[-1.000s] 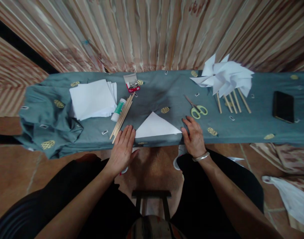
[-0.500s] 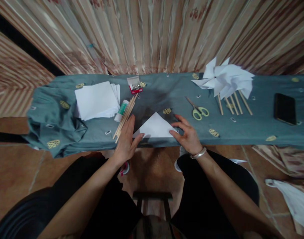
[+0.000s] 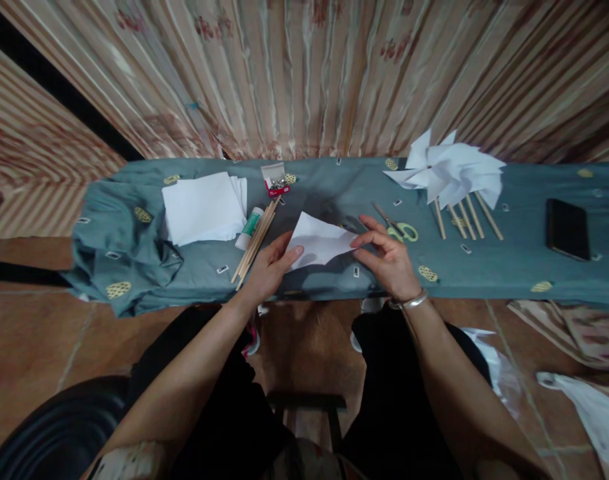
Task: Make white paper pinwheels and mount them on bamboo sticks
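Freshly lifted, the paper (image 3: 320, 239) left of the scissors (image 3: 395, 225), pinched in our left grip (image 3: 270, 267) and right grip (image 3: 390, 261), could crease from uneven pulling.

wooden sticks (image 3: 258, 240) flank the left hand (image 3: 272, 268), green-handled scissors (image 3: 398, 227) the right hand (image 3: 392, 263); open tablecloth (image 3: 489, 272) runs rightward toward the phone (image 3: 568, 229).

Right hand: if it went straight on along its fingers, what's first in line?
The white sheet: the right hand already has its near corner at the fingertips. Beyond that, the line seems to run toward the red box or wooden sticks; depth is unclear.
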`<state>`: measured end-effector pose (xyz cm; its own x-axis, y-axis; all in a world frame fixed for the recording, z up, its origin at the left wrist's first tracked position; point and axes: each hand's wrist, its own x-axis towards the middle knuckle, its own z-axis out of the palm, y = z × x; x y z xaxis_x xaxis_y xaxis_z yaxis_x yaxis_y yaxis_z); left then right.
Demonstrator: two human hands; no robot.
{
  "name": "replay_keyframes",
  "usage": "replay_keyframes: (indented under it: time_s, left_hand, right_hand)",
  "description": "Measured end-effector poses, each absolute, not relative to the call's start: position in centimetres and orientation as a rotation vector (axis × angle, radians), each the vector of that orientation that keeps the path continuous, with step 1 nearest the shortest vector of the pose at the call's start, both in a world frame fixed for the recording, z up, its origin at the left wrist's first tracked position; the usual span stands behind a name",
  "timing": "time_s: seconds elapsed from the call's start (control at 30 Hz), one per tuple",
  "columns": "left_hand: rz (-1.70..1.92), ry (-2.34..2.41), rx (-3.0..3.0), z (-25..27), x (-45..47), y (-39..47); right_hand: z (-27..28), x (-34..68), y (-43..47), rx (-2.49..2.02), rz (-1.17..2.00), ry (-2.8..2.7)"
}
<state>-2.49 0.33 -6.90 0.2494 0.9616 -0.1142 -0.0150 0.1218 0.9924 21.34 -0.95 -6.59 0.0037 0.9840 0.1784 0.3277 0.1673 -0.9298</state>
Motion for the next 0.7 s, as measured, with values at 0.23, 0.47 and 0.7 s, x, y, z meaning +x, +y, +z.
replay_keyframes:
  time_s: [0.23, 0.47, 0.7]
  left_hand:
    - [0.768, 1.113, 1.118, -6.5, -1.8, 1.1]
    - [0.684, 1.096, 1.032, -6.7, -0.8, 0.3]
    - [0.886, 1.178, 1.065, -7.6, -0.3, 1.0]
  right_hand:
    - [-5.4, 21.5, 0.2, -1.302, 0.870, -1.432]
    - [-5.9, 22.0, 0.5, -1.231, 0.895, -1.366]
    - [-6.9, 25.4, 0.6, -1.677, 0.342, -1.457]
